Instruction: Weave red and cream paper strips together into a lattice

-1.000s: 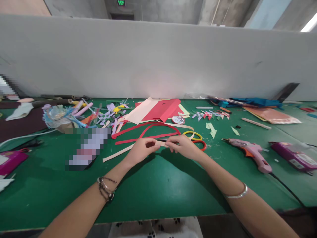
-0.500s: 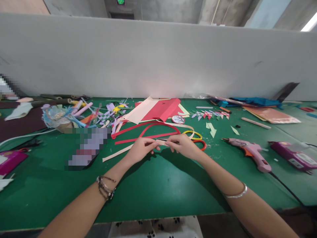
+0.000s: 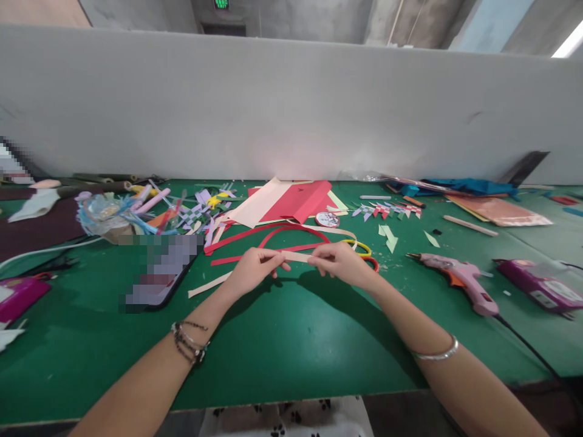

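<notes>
A short cream paper strip (image 3: pixel 296 257) is stretched between my two hands, just above the green table. My left hand (image 3: pixel 257 267) pinches its left end between thumb and fingers. The right end is gripped by my right hand (image 3: pixel 339 264) in the same way. Beyond the hands lie red paper strips (image 3: pixel 246 233), some bent into curves, and a longer cream strip (image 3: pixel 207 285) reaches out left of my left hand. Scissors with yellow and orange handles (image 3: pixel 364 247) lie behind my right hand, their blades hidden.
A pink glue gun (image 3: pixel 464 276) with a black cord rests at the right beside a purple box (image 3: pixel 537 285). Red and cream paper sheets (image 3: pixel 296 203) lie at the back, near a round tin (image 3: pixel 327 219). A phone (image 3: pixel 166 273), partly blurred, lies left. Woven paper pieces (image 3: pixel 387 210) are scattered behind.
My hands have moved slightly apart, the left one leftward, so more of the cream strip shows between them. Both still pinch it.
</notes>
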`<act>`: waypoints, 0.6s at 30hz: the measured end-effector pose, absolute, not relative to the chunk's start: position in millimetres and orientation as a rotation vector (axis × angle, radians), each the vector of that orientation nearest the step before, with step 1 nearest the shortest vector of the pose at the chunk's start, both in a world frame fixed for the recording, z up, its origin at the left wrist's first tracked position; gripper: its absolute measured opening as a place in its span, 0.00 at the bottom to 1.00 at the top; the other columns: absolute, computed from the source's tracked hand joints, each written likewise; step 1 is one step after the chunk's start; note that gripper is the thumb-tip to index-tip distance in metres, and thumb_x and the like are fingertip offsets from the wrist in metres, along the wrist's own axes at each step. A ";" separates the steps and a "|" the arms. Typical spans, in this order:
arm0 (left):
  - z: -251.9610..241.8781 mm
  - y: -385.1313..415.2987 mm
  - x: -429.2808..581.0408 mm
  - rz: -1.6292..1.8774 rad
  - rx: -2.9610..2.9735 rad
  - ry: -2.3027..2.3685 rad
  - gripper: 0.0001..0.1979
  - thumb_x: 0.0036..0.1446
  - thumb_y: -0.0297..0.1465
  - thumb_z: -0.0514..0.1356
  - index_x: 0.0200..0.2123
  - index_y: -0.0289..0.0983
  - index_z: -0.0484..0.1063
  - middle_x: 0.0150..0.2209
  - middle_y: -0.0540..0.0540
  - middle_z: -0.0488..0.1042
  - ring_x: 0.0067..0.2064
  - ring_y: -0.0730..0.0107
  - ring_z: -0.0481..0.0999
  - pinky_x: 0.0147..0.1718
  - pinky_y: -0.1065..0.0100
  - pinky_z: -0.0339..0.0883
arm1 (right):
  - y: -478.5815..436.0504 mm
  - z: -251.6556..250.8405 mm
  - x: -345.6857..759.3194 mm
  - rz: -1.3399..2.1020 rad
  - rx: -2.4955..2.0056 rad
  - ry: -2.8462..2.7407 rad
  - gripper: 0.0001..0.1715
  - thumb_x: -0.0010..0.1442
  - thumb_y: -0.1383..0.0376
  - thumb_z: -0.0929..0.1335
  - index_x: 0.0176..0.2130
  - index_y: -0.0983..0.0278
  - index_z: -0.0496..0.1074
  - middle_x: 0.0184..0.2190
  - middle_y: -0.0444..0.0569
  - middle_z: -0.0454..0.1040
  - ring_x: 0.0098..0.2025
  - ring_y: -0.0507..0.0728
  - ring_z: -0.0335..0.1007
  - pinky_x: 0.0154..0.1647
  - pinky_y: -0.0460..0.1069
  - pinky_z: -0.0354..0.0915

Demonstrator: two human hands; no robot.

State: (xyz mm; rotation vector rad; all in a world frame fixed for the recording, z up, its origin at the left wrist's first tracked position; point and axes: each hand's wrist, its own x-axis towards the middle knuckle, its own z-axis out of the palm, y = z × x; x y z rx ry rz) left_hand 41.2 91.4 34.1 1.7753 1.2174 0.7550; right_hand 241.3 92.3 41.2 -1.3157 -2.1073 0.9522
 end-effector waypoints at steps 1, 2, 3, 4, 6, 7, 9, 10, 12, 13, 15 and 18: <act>34.2 92.8 39.0 0.761 1.782 1.231 0.17 0.51 0.39 0.52 0.25 0.34 0.76 0.18 0.50 0.71 0.16 0.78 0.59 0.16 0.74 0.51 | 93.4 42.0 243.5 0.967 -1.322 -2.087 0.14 0.54 0.60 0.63 0.23 0.66 0.67 0.14 0.40 0.64 0.15 0.46 0.54 0.17 0.42 0.52; 34.1 94.5 36.6 0.765 1.788 1.241 0.18 0.51 0.40 0.52 0.26 0.34 0.76 0.17 0.50 0.70 0.16 0.78 0.58 0.16 0.74 0.50 | 94.5 43.1 245.7 0.977 -1.332 -2.068 0.13 0.53 0.60 0.63 0.23 0.66 0.67 0.14 0.40 0.64 0.15 0.45 0.54 0.16 0.42 0.52; 33.6 96.4 34.2 0.773 1.793 1.245 0.18 0.51 0.40 0.52 0.26 0.34 0.76 0.17 0.50 0.70 0.16 0.78 0.58 0.16 0.74 0.49 | 95.5 44.6 247.8 0.984 -1.345 -2.050 0.13 0.53 0.60 0.63 0.24 0.66 0.68 0.14 0.40 0.64 0.15 0.45 0.54 0.16 0.42 0.52; 32.8 98.5 31.9 0.784 1.795 1.241 0.19 0.51 0.41 0.52 0.27 0.34 0.76 0.19 0.49 0.71 0.17 0.78 0.58 0.16 0.75 0.49 | 96.3 46.4 249.9 0.989 -1.359 -2.034 0.12 0.52 0.60 0.64 0.24 0.66 0.68 0.14 0.40 0.65 0.14 0.45 0.54 0.16 0.42 0.52; 30.6 102.5 27.9 0.817 1.776 1.228 0.19 0.50 0.42 0.52 0.28 0.34 0.76 0.22 0.48 0.73 0.19 0.77 0.60 0.17 0.75 0.51 | 97.5 50.5 254.1 0.973 -1.378 -2.009 0.12 0.51 0.60 0.64 0.24 0.66 0.68 0.14 0.40 0.65 0.14 0.45 0.55 0.16 0.43 0.53; 29.4 104.4 26.4 0.836 1.761 1.222 0.19 0.50 0.42 0.53 0.29 0.34 0.76 0.24 0.47 0.73 0.20 0.76 0.61 0.17 0.75 0.51 | 98.0 52.5 256.3 0.960 -1.384 -1.995 0.12 0.51 0.60 0.65 0.23 0.66 0.68 0.14 0.40 0.66 0.14 0.46 0.56 0.17 0.43 0.54; 27.5 107.2 24.7 0.868 1.732 1.219 0.19 0.48 0.43 0.53 0.28 0.34 0.76 0.23 0.47 0.73 0.21 0.76 0.62 0.18 0.75 0.52 | 99.0 55.7 261.0 0.960 -1.386 -1.952 0.12 0.49 0.60 0.65 0.21 0.65 0.67 0.15 0.41 0.66 0.15 0.46 0.58 0.18 0.43 0.55; 26.9 108.1 24.4 0.877 1.722 1.223 0.20 0.48 0.43 0.53 0.28 0.33 0.76 0.21 0.47 0.72 0.20 0.75 0.61 0.18 0.75 0.53 | 99.6 56.6 263.4 0.981 -1.385 -1.919 0.13 0.49 0.60 0.66 0.20 0.65 0.66 0.15 0.41 0.67 0.15 0.46 0.59 0.18 0.43 0.56; 26.5 109.0 24.5 0.891 1.710 1.223 0.20 0.47 0.44 0.53 0.27 0.33 0.76 0.20 0.47 0.70 0.20 0.75 0.61 0.18 0.75 0.54 | 101.3 56.7 268.2 1.054 -1.372 -1.837 0.13 0.48 0.59 0.66 0.20 0.65 0.66 0.17 0.42 0.69 0.17 0.47 0.62 0.19 0.43 0.58; 26.6 109.1 24.7 0.898 1.703 1.222 0.21 0.47 0.44 0.53 0.27 0.33 0.76 0.20 0.47 0.70 0.21 0.75 0.61 0.19 0.75 0.55 | 102.5 56.1 270.4 1.090 -1.358 -1.794 0.13 0.48 0.58 0.66 0.21 0.65 0.67 0.18 0.43 0.70 0.18 0.47 0.63 0.20 0.43 0.59; 27.1 108.9 24.8 0.911 1.688 1.229 0.21 0.46 0.45 0.53 0.26 0.33 0.75 0.21 0.47 0.70 0.21 0.75 0.62 0.20 0.74 0.57 | 105.0 53.6 274.0 1.142 -1.325 -1.711 0.13 0.47 0.57 0.67 0.23 0.66 0.68 0.20 0.44 0.72 0.21 0.48 0.66 0.23 0.43 0.61; 27.5 108.4 24.2 0.923 1.665 1.257 0.22 0.46 0.46 0.53 0.26 0.33 0.75 0.18 0.49 0.66 0.21 0.75 0.62 0.21 0.74 0.58 | 108.4 49.3 277.2 1.202 -1.291 -1.577 0.14 0.45 0.56 0.69 0.24 0.66 0.69 0.22 0.45 0.73 0.24 0.49 0.69 0.28 0.45 0.64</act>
